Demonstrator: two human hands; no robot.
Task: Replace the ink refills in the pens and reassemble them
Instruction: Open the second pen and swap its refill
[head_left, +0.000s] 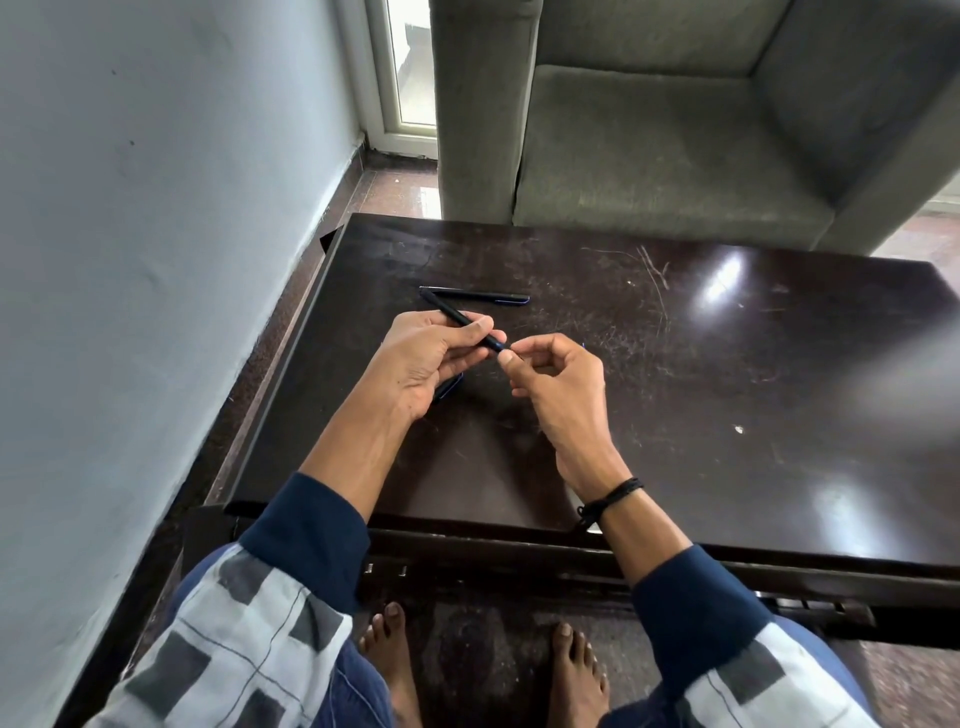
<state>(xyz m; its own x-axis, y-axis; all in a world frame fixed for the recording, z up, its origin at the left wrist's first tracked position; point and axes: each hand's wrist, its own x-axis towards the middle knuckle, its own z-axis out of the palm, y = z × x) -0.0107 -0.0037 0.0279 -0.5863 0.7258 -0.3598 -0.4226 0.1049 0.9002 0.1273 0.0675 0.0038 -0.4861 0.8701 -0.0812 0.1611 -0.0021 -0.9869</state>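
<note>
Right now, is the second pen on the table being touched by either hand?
No. The second pen lies alone on the table, beyond the left hand, which holds another pen.

So the table (675, 389) sits right in front of the person, with a wall (130, 260) along its left side and an armchair (675, 130) just behind its far edge. One pen (475, 295) lies on the table toward the far left. Nearer than that, both hands are up over the table: left hand (426, 364) wrapped around a second pen (462, 319), right hand (558, 379) pinching at its right end. Another pen piece (449, 385) lies on the table under the left hand.
</note>
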